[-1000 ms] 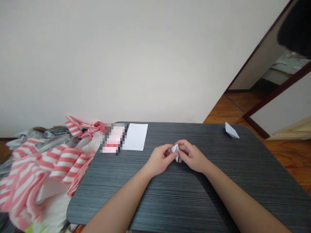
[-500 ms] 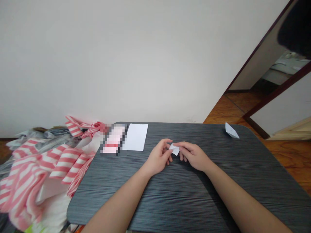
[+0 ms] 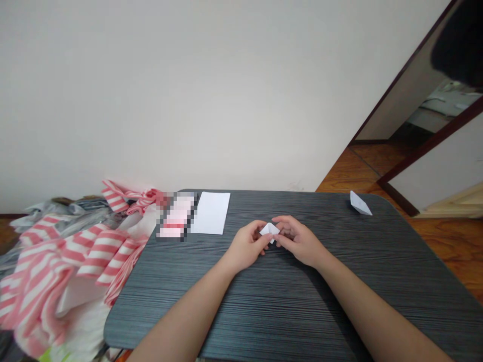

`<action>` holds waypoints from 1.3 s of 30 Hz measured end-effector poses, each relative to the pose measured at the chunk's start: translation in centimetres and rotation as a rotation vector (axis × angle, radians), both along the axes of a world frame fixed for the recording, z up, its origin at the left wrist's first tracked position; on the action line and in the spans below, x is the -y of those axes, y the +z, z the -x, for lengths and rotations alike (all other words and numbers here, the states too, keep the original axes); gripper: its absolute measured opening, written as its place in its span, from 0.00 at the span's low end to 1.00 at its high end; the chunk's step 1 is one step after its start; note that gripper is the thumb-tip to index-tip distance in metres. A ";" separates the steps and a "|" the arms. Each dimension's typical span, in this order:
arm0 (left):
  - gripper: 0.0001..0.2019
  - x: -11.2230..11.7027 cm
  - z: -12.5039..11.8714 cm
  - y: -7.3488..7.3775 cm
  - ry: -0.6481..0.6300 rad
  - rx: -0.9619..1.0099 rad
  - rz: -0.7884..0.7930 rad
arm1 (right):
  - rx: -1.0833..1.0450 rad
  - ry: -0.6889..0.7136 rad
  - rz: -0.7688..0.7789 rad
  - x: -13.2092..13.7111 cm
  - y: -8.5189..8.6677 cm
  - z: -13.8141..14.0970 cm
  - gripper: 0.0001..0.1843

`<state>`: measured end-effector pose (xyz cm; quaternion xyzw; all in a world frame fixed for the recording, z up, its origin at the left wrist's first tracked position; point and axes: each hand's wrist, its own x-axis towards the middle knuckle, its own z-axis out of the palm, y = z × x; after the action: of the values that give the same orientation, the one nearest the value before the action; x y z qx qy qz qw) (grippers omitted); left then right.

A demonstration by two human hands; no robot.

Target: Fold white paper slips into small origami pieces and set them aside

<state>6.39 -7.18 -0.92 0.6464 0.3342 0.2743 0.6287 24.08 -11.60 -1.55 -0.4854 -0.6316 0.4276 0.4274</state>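
A small folded piece of white paper (image 3: 269,229) is held between my two hands, a little above the dark table. My left hand (image 3: 247,246) pinches its left side, with the thumb on the near face and the fingers behind. On the other side my right hand (image 3: 301,241) has its thumb against the paper's lower middle, close to the left thumb tip. The paper shows a wide pointed top and a small point below the thumbs. Parts of the fingers behind it are hidden.
White paper sheets (image 3: 212,213) lie at the table's back left, beside a blurred-out pinkish item (image 3: 177,216). A folded white paper boat (image 3: 360,203) rests at the back right of the dark table (image 3: 241,322). Striped cloth (image 3: 49,271) is heaped left of the table.
The folded paper has been turned, so its pointed top now faces up. My right thumb has moved down to the paper's lower middle, and the right fingers have lifted slightly.
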 end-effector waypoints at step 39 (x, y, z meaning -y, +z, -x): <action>0.14 0.4 0.4 0.7 -0.125 -0.117 -0.052 | 0.333 -0.013 -0.154 0.1 1.5 0.2 0.08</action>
<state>5.99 -7.60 -0.20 0.6969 0.3222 0.2051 0.6070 23.85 -11.66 -0.02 -0.5195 -0.7213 0.2887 0.3556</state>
